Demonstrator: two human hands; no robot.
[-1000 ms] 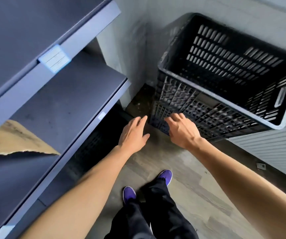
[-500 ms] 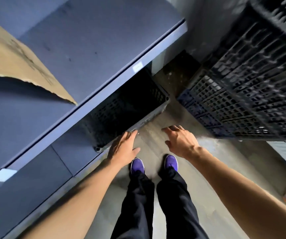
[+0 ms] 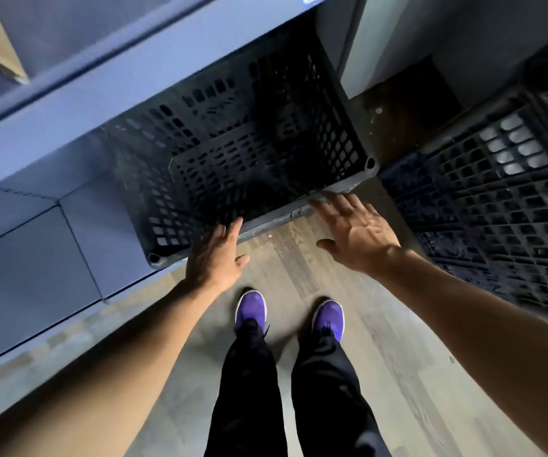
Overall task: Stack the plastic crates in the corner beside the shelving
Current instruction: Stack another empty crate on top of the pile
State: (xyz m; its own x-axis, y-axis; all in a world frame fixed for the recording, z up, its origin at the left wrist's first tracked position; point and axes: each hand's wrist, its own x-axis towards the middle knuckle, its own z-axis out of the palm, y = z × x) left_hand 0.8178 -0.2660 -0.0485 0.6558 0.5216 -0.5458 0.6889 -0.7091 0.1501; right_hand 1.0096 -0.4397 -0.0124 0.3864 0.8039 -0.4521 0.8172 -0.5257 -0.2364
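Head camera: a person's open, empty left hand [image 3: 215, 257] and right hand [image 3: 355, 230] reach for the near rim of a black perforated plastic crate [image 3: 246, 153], tucked on the floor beneath the blue-grey metal shelving [image 3: 140, 77], likely to draw it out. At far right, a stack of black lattice plastic crates [image 3: 497, 206] fills the corner, leaning toward the wall.

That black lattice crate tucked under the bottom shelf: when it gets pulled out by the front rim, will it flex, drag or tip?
The black perforated plastic crate looks empty, so probably light. Its thick moulded rim suggests it stays fairly stiff. It sits flat on the smooth wood-look floor, so it should slide, not tip. Left hand and right hand are open near that rim.
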